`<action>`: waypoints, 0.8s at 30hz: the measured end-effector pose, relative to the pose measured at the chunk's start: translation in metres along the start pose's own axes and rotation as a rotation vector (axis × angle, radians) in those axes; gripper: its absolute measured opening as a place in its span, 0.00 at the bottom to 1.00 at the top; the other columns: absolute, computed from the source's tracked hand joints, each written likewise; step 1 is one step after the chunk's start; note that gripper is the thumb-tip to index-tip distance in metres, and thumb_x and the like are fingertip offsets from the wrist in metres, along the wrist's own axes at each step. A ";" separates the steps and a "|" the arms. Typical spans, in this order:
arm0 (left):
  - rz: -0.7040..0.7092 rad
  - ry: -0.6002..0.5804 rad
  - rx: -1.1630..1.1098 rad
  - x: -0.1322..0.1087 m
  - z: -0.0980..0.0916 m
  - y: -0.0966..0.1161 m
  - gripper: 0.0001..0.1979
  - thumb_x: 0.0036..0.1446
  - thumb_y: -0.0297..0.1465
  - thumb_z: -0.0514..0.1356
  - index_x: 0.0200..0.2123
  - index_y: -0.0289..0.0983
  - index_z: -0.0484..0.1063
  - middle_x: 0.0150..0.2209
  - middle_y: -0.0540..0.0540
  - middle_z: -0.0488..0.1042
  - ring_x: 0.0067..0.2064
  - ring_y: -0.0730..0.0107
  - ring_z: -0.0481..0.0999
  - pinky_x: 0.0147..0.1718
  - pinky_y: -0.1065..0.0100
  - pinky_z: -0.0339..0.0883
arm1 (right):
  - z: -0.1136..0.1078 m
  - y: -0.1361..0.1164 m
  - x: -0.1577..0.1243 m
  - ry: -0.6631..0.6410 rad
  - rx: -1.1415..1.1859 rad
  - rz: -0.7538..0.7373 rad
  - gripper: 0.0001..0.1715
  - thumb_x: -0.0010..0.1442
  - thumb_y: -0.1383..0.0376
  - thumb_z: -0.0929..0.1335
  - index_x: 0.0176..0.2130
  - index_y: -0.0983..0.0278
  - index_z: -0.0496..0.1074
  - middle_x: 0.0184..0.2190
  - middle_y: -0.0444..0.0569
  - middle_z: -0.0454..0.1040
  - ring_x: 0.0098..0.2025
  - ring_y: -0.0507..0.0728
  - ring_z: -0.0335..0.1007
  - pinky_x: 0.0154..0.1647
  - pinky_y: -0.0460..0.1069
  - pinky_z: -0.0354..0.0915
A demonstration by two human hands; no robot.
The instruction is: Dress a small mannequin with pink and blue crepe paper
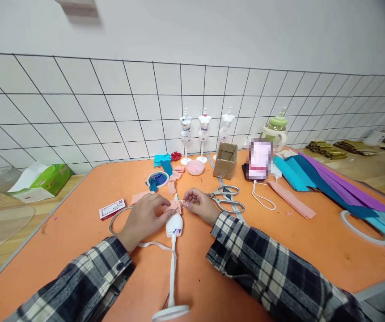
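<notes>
A small white mannequin stand (174, 232) lies on its side on the orange table (313, 241), its round base towards me. A scrap of pink cloth (176, 205) is wrapped round its bust. My left hand (145, 218) lies over the bust and presses the cloth with curled fingers. My right hand (199, 205) pinches the cloth's edge from the right, fingers together. Both sleeves are plaid.
Scissors (227, 199) lie just right of my right hand. A small red-and-white box (112, 209), pink bowl (195, 167), cardboard box (226, 160), three upright mannequins (205, 129), a phone (260, 158), folded teal and purple cloth (326, 183) and a tissue box (41, 181) surround the work.
</notes>
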State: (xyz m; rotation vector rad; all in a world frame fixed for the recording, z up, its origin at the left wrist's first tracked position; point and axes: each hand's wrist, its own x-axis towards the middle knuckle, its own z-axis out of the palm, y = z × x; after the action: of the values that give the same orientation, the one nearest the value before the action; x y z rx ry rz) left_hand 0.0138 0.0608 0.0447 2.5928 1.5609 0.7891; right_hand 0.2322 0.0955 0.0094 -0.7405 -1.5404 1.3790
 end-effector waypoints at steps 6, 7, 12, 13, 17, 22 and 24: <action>-0.011 -0.009 -0.072 -0.001 0.005 0.003 0.09 0.60 0.34 0.56 0.32 0.39 0.74 0.33 0.47 0.78 0.37 0.63 0.75 0.38 0.63 0.64 | 0.003 -0.002 0.001 -0.050 0.013 0.030 0.24 0.49 0.51 0.74 0.37 0.63 0.66 0.31 0.42 0.66 0.33 0.51 0.61 0.35 0.47 0.58; -0.044 -0.007 -0.111 -0.001 0.006 0.003 0.09 0.59 0.34 0.55 0.31 0.39 0.74 0.33 0.47 0.78 0.36 0.63 0.75 0.38 0.64 0.65 | 0.002 -0.002 0.001 -0.057 0.010 0.034 0.24 0.49 0.51 0.74 0.36 0.63 0.66 0.31 0.42 0.66 0.33 0.51 0.62 0.35 0.47 0.58; -0.258 0.046 -0.369 0.001 0.008 0.002 0.14 0.59 0.39 0.55 0.29 0.38 0.74 0.32 0.47 0.78 0.37 0.63 0.76 0.39 0.65 0.67 | 0.006 -0.002 0.004 -0.091 -0.161 0.135 0.21 0.50 0.55 0.74 0.37 0.63 0.65 0.27 0.39 0.64 0.27 0.49 0.58 0.30 0.46 0.55; -0.287 0.055 -0.401 0.002 0.008 0.003 0.15 0.59 0.40 0.55 0.29 0.38 0.75 0.32 0.47 0.78 0.36 0.63 0.76 0.39 0.65 0.67 | 0.008 -0.002 0.005 -0.093 -0.213 0.163 0.21 0.49 0.56 0.74 0.37 0.63 0.65 0.25 0.38 0.63 0.26 0.49 0.57 0.29 0.45 0.54; -0.337 0.058 -0.459 0.003 0.011 0.006 0.16 0.57 0.42 0.57 0.29 0.37 0.75 0.30 0.46 0.78 0.34 0.63 0.75 0.37 0.66 0.68 | 0.013 0.000 0.009 -0.073 -0.370 0.232 0.24 0.47 0.57 0.76 0.37 0.62 0.64 0.24 0.36 0.63 0.26 0.49 0.57 0.26 0.45 0.54; -0.353 0.056 -0.498 0.001 0.012 0.010 0.16 0.56 0.43 0.56 0.29 0.37 0.75 0.30 0.46 0.79 0.32 0.64 0.75 0.35 0.66 0.68 | 0.014 0.000 0.007 -0.003 -0.402 0.232 0.20 0.49 0.59 0.75 0.36 0.62 0.64 0.25 0.37 0.64 0.28 0.49 0.59 0.28 0.44 0.55; -0.353 0.048 -0.517 0.000 0.013 0.011 0.16 0.56 0.43 0.56 0.29 0.37 0.75 0.30 0.46 0.79 0.32 0.64 0.75 0.35 0.66 0.68 | 0.013 -0.002 0.007 -0.018 -0.389 0.230 0.20 0.49 0.59 0.74 0.35 0.62 0.63 0.26 0.38 0.64 0.28 0.49 0.60 0.29 0.45 0.56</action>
State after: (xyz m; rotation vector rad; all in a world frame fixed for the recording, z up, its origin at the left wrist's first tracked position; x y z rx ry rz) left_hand 0.0285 0.0582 0.0367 1.8906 1.5103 1.0485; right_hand 0.2176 0.0953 0.0131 -1.1760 -1.8064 1.2615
